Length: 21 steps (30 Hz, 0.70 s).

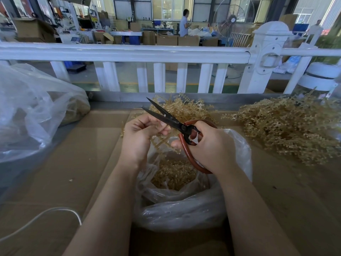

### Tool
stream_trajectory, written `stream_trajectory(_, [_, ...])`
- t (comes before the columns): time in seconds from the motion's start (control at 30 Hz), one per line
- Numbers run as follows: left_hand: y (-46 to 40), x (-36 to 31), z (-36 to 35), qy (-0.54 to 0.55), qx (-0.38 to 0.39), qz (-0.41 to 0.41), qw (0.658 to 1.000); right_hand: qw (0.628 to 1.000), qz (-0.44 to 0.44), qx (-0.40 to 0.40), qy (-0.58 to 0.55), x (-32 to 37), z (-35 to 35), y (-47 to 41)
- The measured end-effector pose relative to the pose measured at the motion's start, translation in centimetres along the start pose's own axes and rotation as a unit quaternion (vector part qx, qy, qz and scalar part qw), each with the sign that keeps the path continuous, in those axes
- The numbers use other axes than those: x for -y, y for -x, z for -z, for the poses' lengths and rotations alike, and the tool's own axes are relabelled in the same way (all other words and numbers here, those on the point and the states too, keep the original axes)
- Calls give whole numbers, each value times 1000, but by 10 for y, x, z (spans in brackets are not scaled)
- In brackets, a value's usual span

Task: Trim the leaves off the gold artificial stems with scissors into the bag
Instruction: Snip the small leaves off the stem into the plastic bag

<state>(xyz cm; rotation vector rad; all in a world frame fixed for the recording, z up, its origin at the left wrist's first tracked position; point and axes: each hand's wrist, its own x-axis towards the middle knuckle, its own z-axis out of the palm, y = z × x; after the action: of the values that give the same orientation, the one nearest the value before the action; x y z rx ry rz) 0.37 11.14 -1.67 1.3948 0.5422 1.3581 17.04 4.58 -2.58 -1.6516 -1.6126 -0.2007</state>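
Stem [162, 143] partly behind hands [140, 137]

Open scissors [169, 120] above bag [184, 209]

At centre, near edge: open bag [184, 209] on cardboard-covered table [92, 163], cut leaves [173, 174] inside. Directly above bag mouth: left hand [140, 133] and right hand [212, 146], stem [162, 143] between them, scissors [169, 119] in right hand, blades pointing up and left. Behind hands: small heap of stems [186, 106]. To right: larger pile [287, 126]. To left: big plastic bag [33, 111]. Behind table: fence rail [129, 54].
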Motion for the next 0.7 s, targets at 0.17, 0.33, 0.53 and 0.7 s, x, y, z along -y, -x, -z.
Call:
stream_trajectory(0.17, [0,-1,-1,-19,-12,-12,1000,1000,3,-3,-3,0,0,-1])
stream_trajectory(0.33, [0,-1,-2,-18,-8,-18,1000,1000,-2,-4,-17,-2,-3,0])
stream_trajectory(0.53, [0,1,-1,-10,1,-18,1000,999,-1,5,-33,-4,-5,-1])
stream_trajectory(0.7, [-1,2,0,-2,-2,-15,1000,1000,-9,-5,-21,-2,-5,-2])
